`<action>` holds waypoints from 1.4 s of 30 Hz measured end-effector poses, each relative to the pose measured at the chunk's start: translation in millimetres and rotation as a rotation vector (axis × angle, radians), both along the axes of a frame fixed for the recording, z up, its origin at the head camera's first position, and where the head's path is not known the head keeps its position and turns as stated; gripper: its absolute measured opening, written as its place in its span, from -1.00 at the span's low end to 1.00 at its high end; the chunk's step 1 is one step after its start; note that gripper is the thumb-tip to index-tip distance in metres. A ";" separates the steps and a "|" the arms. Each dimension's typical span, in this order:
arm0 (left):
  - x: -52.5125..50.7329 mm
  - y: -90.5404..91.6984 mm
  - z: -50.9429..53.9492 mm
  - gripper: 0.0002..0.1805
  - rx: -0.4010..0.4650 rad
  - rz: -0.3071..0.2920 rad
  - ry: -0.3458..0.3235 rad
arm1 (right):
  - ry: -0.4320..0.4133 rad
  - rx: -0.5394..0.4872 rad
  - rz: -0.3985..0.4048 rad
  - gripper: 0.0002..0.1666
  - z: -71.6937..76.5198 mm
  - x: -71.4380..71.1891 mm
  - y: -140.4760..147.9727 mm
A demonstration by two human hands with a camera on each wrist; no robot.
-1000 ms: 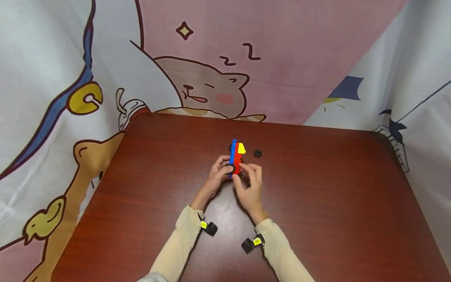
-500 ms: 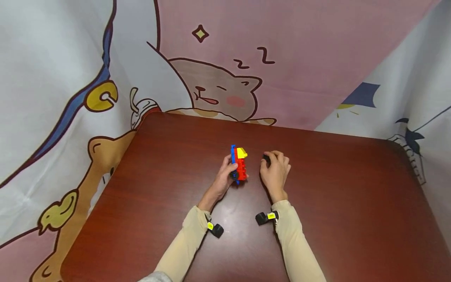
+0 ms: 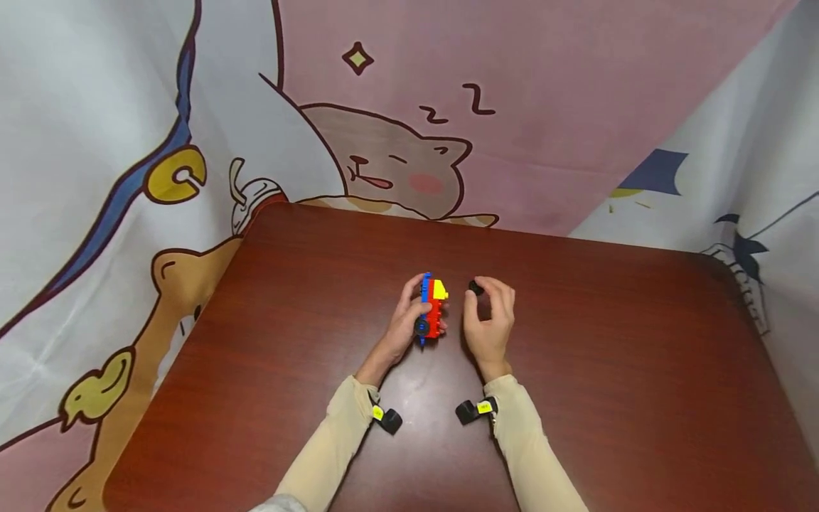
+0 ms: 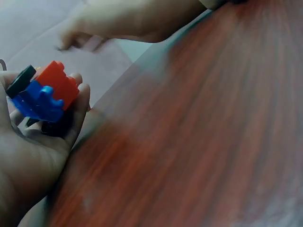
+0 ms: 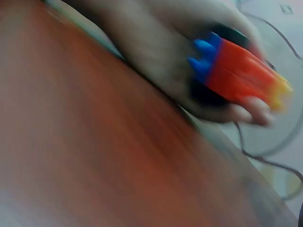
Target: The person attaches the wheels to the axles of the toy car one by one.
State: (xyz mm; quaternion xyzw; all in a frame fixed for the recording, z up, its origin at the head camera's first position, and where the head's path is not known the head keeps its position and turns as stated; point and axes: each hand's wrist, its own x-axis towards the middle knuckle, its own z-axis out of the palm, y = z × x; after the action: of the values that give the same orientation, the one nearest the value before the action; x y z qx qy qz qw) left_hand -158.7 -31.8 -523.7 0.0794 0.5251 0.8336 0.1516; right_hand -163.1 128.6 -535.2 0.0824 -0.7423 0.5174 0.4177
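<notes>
My left hand (image 3: 399, 323) grips a toy vehicle of building bricks (image 3: 434, 320), red along the middle with a blue base and a yellow piece at its far end. A black wheel (image 3: 421, 326) sits on the vehicle's blue side near my thumb. To the right, apart from the vehicle, my right hand (image 3: 493, 320) pinches a loose black wheel (image 3: 475, 287) between thumb and fingers. The left wrist view shows the vehicle's studded blue end (image 4: 40, 104), with a wheel on it. In the right wrist view the vehicle (image 5: 239, 71) is blurred.
Beneath both hands is a brown wooden table (image 3: 608, 370). Behind it hangs a cloth (image 3: 544, 107) printed with cartoon animals, which also closes off the left and right sides.
My right hand has left the vehicle, picked up the black wheel from the table on the right, and come back slightly left. My left hand keeps the vehicle, now a little nearer me.
</notes>
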 end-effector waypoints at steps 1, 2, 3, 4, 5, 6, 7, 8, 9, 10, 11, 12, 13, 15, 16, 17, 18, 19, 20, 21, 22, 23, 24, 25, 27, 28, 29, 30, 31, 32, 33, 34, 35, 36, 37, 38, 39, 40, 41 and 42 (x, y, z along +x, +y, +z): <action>0.0 -1.6 -0.2 -0.34 -0.038 0.009 0.008 | 0.048 0.009 0.026 -0.68 1.6 1.8 -8.0; 0.2 -2.9 0.4 -0.36 -0.076 0.017 0.018 | 0.086 0.023 0.048 -0.67 3.1 3.7 -16.1; 0.2 -3.8 1.1 -0.39 -0.111 0.020 0.031 | 0.113 0.036 0.076 -0.66 5.3 5.7 -24.0; 0.1 -4.4 1.4 -0.43 -0.136 0.019 0.046 | 0.131 0.046 0.096 -0.66 7.7 7.6 -31.3; -0.1 -4.5 1.9 -0.46 -0.163 0.020 0.069 | 0.143 0.051 0.114 -0.65 10.8 9.7 -37.6; -0.4 -4.2 2.1 -0.48 -0.189 0.021 0.095 | 0.151 0.052 0.125 -0.65 14.3 12.0 -42.9; -0.6 -3.6 2.3 -0.49 -0.218 0.023 0.129 | 0.157 0.049 0.132 -0.64 18.0 14.5 -47.1; -0.6 -2.7 2.6 -0.47 -0.235 0.020 0.164 | 0.159 0.052 0.135 -0.63 21.5 16.9 -50.0; -0.9 -1.8 1.8 -0.46 -0.258 0.018 0.205 | 0.164 0.056 0.131 -0.63 23.0 18.2 -51.9; -1.0 -0.7 1.7 -0.45 -0.289 0.018 0.237 | 0.167 0.063 0.124 -0.63 22.7 19.0 -52.6; -1.1 -0.1 1.5 -0.44 -0.323 0.020 0.269 | 0.169 0.071 0.121 -0.63 20.9 19.1 -52.2; 0.8 -0.1 5.4 -0.43 -0.347 0.019 0.293 | 0.168 0.075 0.124 -0.63 18.3 19.4 -51.3; 1.0 0.9 5.2 -0.40 -0.357 0.019 0.323 | 0.166 0.080 0.124 -0.64 15.1 18.7 -49.5; 2.1 2.3 4.4 -0.34 -0.358 0.014 0.334 | 0.174 0.079 0.124 -0.64 19.2 20.8 -49.8; 2.7 2.7 4.6 -0.33 -0.353 0.014 0.328 | 0.172 0.073 0.131 -0.64 23.0 22.8 -50.4; 3.7 2.8 4.5 -0.31 -0.348 0.015 0.323 | 0.169 0.067 0.135 -0.64 28.0 25.1 -51.4; 4.9 2.8 5.4 -0.30 -0.346 0.019 0.319 | 0.170 0.061 0.135 -0.64 33.1 27.3 -52.9; 4.5 3.2 2.8 -0.30 -0.347 0.021 0.314 | 0.172 0.060 0.127 -0.63 38.1 29.1 -54.6; 5.2 2.7 5.8 -0.33 -0.361 0.019 0.304 | 0.178 0.056 0.122 -0.61 43.7 31.1 -56.4; 6.2 2.0 10.5 -0.37 -0.376 0.014 0.307 | 0.177 0.058 0.119 -0.61 43.1 30.9 -56.4; 7.2 1.1 15.4 -0.40 -0.393 0.007 0.314 | 0.177 0.062 0.113 -0.61 42.3 30.5 -56.2; 8.5 0.1 20.3 -0.42 -0.409 -0.001 0.319 | 0.178 0.068 0.108 -0.61 40.7 29.6 -56.0; 9.9 -0.8 25.5 -0.43 -0.421 -0.005 0.324 | 0.179 0.074 0.103 -0.60 38.8 28.7 -55.8; 10.9 -1.6 29.7 -0.45 -0.426 -0.012 0.327 | 0.179 0.080 0.099 -0.60 37.4 28.1 -55.6; 12.6 -2.7 36.0 -0.47 -0.439 -0.019 0.328 | 0.180 0.090 0.092 -0.60 34.8 26.8 -55.3; 12.9 -2.9 37.4 -0.48 -0.438 -0.019 0.323 | 0.180 0.095 0.091 -0.60 34.1 26.2 -55.2; 13.0 -3.1 38.2 -0.49 -0.435 -0.018 0.310 | 0.179 0.099 0.090 -0.60 33.2 25.6 -55.1; 13.1 -3.4 39.0 -0.50 -0.429 -0.015 0.299 | 0.177 0.102 0.089 -0.60 32.8 25.4 -55.0; 13.0 -3.6 38.9 -0.50 -0.422 -0.011 0.290 | 0.176 0.106 0.086 -0.60 32.4 24.9 -55.0; 12.9 -3.7 38.5 -0.51 -0.409 -0.008 0.279 | 0.171 0.105 0.093 -0.60 33.2 25.3 -55.1; 12.7 -4.0 38.0 -0.52 -0.392 -0.007 0.267 | 0.166 0.103 0.102 -0.60 33.3 25.5 -55.1; 12.6 -4.2 37.3 -0.53 -0.380 -0.002 0.259 | 0.162 0.102 0.111 -0.60 32.7 25.4 -55.0; 12.6 -4.4 36.7 -0.54 -0.372 0.002 0.253 | 0.159 0.103 0.117 -0.60 31.5 25.0 -54.8; 12.6 -4.4 36.3 -0.55 -0.363 0.005 0.248 | 0.156 0.104 0.125 -0.60 29.6 24.5 -54.5; 12.5 -4.3 35.7 -0.55 -0.351 0.007 0.242 | 0.153 0.106 0.132 -0.60 27.0 23.7 -53.9; 12.4 -4.3 35.5 -0.56 -0.342 0.007 0.237 | 0.147 0.108 0.141 -0.60 24.2 23.0 -53.0; 12.4 -4.3 35.5 -0.55 -0.338 0.009 0.237 | 0.144 0.113 0.140 -0.60 20.0 21.5 -51.9; 12.4 -4.0 35.8 -0.55 -0.332 0.010 0.236 | 0.140 0.118 0.139 -0.61 16.2 20.0 -50.6; 12.4 -4.0 36.1 -0.55 -0.328 0.009 0.236 | 0.136 0.120 0.135 -0.61 13.0 18.8 -49.4; 12.2 -3.8 36.5 -0.54 -0.321 0.007 0.240 | 0.131 0.119 0.134 -0.61 10.1 17.8 -48.1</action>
State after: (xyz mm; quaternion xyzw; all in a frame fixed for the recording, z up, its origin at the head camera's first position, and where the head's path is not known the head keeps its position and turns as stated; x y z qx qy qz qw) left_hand -146.6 -35.6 -487.2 0.1509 0.6657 0.7245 0.0956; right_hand -145.3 80.4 -525.1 0.1901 -0.7358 0.4926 0.4241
